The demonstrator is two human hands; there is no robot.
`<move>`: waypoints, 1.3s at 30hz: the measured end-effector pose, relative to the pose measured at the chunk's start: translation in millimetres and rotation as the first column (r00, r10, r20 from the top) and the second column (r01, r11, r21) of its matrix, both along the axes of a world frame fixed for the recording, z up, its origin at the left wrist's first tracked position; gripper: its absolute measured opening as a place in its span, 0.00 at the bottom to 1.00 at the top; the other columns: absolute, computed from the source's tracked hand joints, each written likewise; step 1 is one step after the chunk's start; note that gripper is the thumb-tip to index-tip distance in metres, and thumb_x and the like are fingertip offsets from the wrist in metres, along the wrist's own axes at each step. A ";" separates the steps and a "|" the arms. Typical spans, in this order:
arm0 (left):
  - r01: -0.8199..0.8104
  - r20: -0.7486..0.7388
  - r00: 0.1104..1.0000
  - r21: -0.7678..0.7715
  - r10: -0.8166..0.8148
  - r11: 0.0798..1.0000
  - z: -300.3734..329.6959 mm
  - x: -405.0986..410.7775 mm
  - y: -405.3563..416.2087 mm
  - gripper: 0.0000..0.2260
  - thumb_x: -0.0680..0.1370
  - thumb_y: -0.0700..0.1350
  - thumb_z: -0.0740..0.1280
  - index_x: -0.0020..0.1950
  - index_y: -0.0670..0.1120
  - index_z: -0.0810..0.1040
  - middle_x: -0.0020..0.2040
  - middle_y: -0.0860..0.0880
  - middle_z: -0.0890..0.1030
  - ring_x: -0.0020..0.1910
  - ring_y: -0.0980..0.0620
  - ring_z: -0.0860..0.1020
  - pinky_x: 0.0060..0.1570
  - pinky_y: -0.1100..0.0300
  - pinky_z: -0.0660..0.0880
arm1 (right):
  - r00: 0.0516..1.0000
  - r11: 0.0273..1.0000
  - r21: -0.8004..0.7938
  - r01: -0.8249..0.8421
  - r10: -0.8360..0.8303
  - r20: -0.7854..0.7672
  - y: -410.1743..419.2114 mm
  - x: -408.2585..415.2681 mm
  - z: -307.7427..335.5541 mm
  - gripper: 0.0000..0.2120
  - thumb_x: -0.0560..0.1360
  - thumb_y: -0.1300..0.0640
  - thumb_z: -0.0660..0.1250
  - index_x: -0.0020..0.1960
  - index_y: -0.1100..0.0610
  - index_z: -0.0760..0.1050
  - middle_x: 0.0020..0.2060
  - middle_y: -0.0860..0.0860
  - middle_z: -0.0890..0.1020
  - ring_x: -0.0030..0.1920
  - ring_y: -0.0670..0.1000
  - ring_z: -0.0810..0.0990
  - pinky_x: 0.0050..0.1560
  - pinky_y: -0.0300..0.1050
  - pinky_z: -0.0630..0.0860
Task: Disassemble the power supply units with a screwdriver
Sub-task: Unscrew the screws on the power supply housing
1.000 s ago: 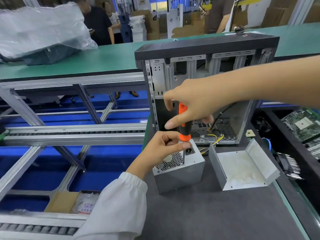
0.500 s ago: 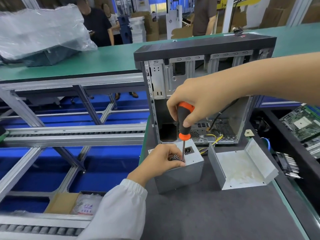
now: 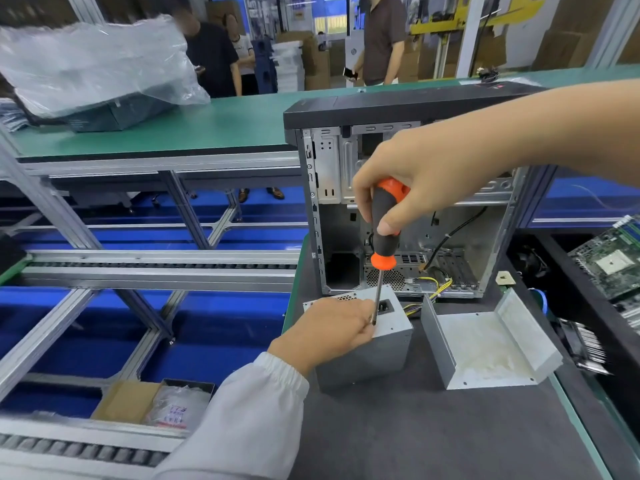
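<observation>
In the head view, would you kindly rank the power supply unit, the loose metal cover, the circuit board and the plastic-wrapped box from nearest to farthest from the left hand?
1. Power supply unit: directly under the left hand.
2. Loose metal cover: just to the right on the mat.
3. Circuit board: far right edge.
4. Plastic-wrapped box: far upper left, on the green bench.

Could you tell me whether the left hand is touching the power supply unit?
Touching: the head view shows the left hand resting on the power supply unit.
</observation>
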State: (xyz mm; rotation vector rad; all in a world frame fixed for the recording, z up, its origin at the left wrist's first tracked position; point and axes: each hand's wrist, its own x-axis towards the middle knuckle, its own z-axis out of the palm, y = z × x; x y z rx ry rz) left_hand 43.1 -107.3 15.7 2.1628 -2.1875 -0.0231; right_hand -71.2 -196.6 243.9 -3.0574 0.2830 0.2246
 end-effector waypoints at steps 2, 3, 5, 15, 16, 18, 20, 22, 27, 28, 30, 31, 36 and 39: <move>-0.105 -0.040 0.994 -0.044 0.103 0.993 -1.0 -0.9 0.1 0.09 0.82 0.47 0.54 0.43 0.47 0.63 0.40 0.48 0.73 0.40 0.45 0.72 0.39 0.54 0.65 | 1.000 0.998 0.057 -0.022 0.021 0.009 -2.4 0.3 -2.6 0.06 0.69 0.47 0.73 0.44 0.46 0.78 0.36 0.47 0.81 0.29 0.44 0.74 0.26 0.29 0.68; -0.178 -0.111 0.979 -0.061 0.171 0.982 -0.8 1.3 1.5 0.11 0.82 0.47 0.54 0.40 0.47 0.62 0.37 0.48 0.71 0.38 0.45 0.70 0.37 0.54 0.62 | 1.000 0.999 0.051 -0.015 0.015 -0.009 -1.2 1.5 -3.8 0.06 0.70 0.47 0.73 0.43 0.46 0.78 0.36 0.48 0.81 0.30 0.44 0.75 0.27 0.30 0.68; -0.311 -0.364 0.892 -0.062 0.268 0.948 1.7 11.7 6.6 0.16 0.83 0.47 0.56 0.36 0.46 0.60 0.32 0.49 0.66 0.34 0.47 0.66 0.35 0.54 0.61 | 0.997 0.998 0.029 -0.051 0.053 -0.048 0.3 6.3 -4.6 0.05 0.71 0.47 0.71 0.45 0.45 0.77 0.37 0.47 0.80 0.33 0.43 0.76 0.32 0.33 0.70; -0.442 -0.926 -0.343 0.305 0.154 0.844 -8.7 48.4 62.9 0.10 0.80 0.34 0.59 0.39 0.40 0.72 0.36 0.43 0.74 0.28 0.54 0.64 0.27 0.64 0.63 | 0.975 0.977 -0.012 -0.214 0.215 0.049 18.7 41.0 -36.3 0.07 0.73 0.46 0.69 0.47 0.47 0.76 0.36 0.39 0.74 0.34 0.39 0.71 0.34 0.33 0.65; -0.456 -0.920 -0.356 0.326 0.166 0.828 -10.2 46.8 63.7 0.09 0.79 0.33 0.59 0.40 0.40 0.73 0.36 0.43 0.74 0.27 0.54 0.64 0.26 0.64 0.63 | 0.974 0.975 -0.011 -0.220 0.221 0.047 20.4 42.9 -38.6 0.07 0.73 0.46 0.69 0.48 0.47 0.75 0.36 0.39 0.74 0.34 0.39 0.71 0.34 0.33 0.65; -0.507 -0.923 -0.323 0.354 0.208 0.786 -13.6 43.9 63.8 0.08 0.78 0.34 0.58 0.41 0.40 0.73 0.33 0.45 0.72 0.27 0.54 0.63 0.26 0.64 0.62 | 0.973 0.974 -0.005 -0.228 0.228 0.031 22.2 45.8 -41.3 0.07 0.73 0.46 0.69 0.48 0.47 0.76 0.38 0.40 0.75 0.35 0.39 0.71 0.34 0.34 0.65; -0.544 -0.928 -0.241 0.370 0.282 0.753 -17.8 41.7 63.7 0.08 0.78 0.37 0.61 0.38 0.42 0.73 0.31 0.48 0.69 0.27 0.54 0.61 0.26 0.63 0.60 | 0.972 0.973 0.000 -0.232 0.232 0.017 23.4 47.1 -41.8 0.06 0.74 0.46 0.69 0.48 0.46 0.75 0.37 0.39 0.75 0.35 0.39 0.72 0.34 0.35 0.65; -0.540 -0.930 -0.167 0.364 0.327 0.759 -22.4 40.4 65.2 0.11 0.79 0.41 0.63 0.36 0.45 0.71 0.31 0.50 0.66 0.28 0.55 0.60 0.27 0.63 0.59 | 0.971 0.972 -0.009 -0.237 0.237 0.013 23.5 47.7 -40.9 0.05 0.74 0.46 0.69 0.47 0.46 0.75 0.35 0.39 0.74 0.34 0.39 0.71 0.34 0.34 0.64; -0.459 -0.954 -0.039 0.282 0.298 0.843 -25.3 37.4 68.4 0.10 0.77 0.41 0.71 0.39 0.45 0.71 0.30 0.51 0.70 0.25 0.57 0.62 0.26 0.66 0.60 | 0.974 0.974 -0.024 -0.226 0.227 0.009 21.4 47.9 -39.1 0.06 0.74 0.47 0.69 0.47 0.46 0.75 0.36 0.39 0.75 0.35 0.39 0.72 0.34 0.34 0.64; -0.458 -0.955 -0.022 0.272 0.296 0.846 -25.7 37.7 67.7 0.10 0.76 0.39 0.71 0.40 0.44 0.72 0.30 0.50 0.70 0.25 0.57 0.62 0.25 0.66 0.60 | 0.974 0.974 -0.025 -0.226 0.226 0.010 20.9 48.1 -39.3 0.06 0.73 0.47 0.69 0.47 0.47 0.76 0.36 0.39 0.75 0.35 0.39 0.72 0.34 0.35 0.65; -0.459 -0.954 0.004 0.265 0.300 0.848 -26.5 38.0 66.7 0.10 0.75 0.38 0.72 0.41 0.44 0.71 0.30 0.48 0.69 0.25 0.57 0.63 0.25 0.66 0.61 | 0.974 0.974 -0.031 -0.224 0.225 0.014 20.3 48.2 -39.6 0.06 0.73 0.46 0.69 0.47 0.46 0.76 0.35 0.39 0.75 0.33 0.38 0.72 0.33 0.34 0.65; -0.458 -0.953 0.006 0.266 0.302 0.848 -27.1 38.0 66.2 0.10 0.75 0.38 0.72 0.41 0.44 0.71 0.30 0.47 0.69 0.26 0.56 0.64 0.25 0.66 0.61 | 0.974 0.974 -0.031 -0.224 0.224 0.016 20.0 48.0 -39.5 0.06 0.73 0.46 0.69 0.47 0.46 0.76 0.34 0.39 0.75 0.33 0.38 0.72 0.32 0.34 0.64; -0.444 -0.952 -0.019 0.280 0.304 0.851 -30.7 40.4 64.0 0.10 0.75 0.38 0.72 0.41 0.44 0.70 0.30 0.48 0.71 0.25 0.57 0.66 0.26 0.65 0.62 | 0.971 0.971 -0.029 -0.237 0.238 0.018 19.4 48.8 -39.8 0.07 0.73 0.46 0.69 0.48 0.47 0.76 0.37 0.39 0.75 0.35 0.38 0.72 0.33 0.34 0.65; -0.437 -0.951 -0.053 0.297 0.306 0.849 -33.2 41.4 63.1 0.11 0.76 0.37 0.71 0.40 0.44 0.69 0.32 0.46 0.71 0.24 0.57 0.65 0.25 0.65 0.60 | 0.970 0.970 -0.025 -0.243 0.244 0.012 20.0 49.1 -39.9 0.07 0.73 0.46 0.69 0.49 0.47 0.76 0.38 0.39 0.74 0.37 0.40 0.72 0.35 0.34 0.66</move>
